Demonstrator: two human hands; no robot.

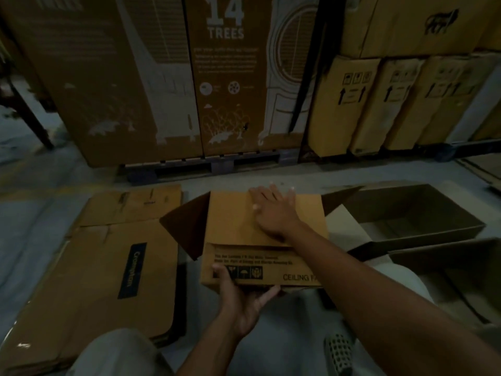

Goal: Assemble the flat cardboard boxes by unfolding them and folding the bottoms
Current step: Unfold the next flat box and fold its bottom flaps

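The right hand (273, 210) reaches forward on a long, nearly straight arm that crosses from the lower right, and lies palm down with its fingers spread flat on the folded-in flap (238, 215) of the cardboard box (244, 267); it presses there and grips nothing. The left hand (241, 297) comes up from below with the wrist bent back, its thumb on the printed near wall beside the handling symbols and its fingers curled under the box's lower edge, so it holds the box by that edge. The box sits on the floor (284, 335) in front of the person, between the knees, with one side flap (187, 226) standing out to the left, dark on its inner face, and another flap (339, 199) raised at the right.

To the left, a stack of flat cardboard boxes (103, 267) lies on the floor, bearing a dark blue label whose lettering is too blurred to read with certainty. To the right, an open box (414, 213) stands with its dark inside showing. Behind rise large cartons (225, 77), one printed "14 TREES", and a row of smaller cartons (344, 104) with arrow marks.

The box's print reads "CEILING F" before the right forearm cuts it off, and the smaller lines above are illegible. The left fingers under the box are mostly hidden. The whole scene is dim and softly blurred, and the edges of the frame crop the knees and a perforated shoe (339, 354)
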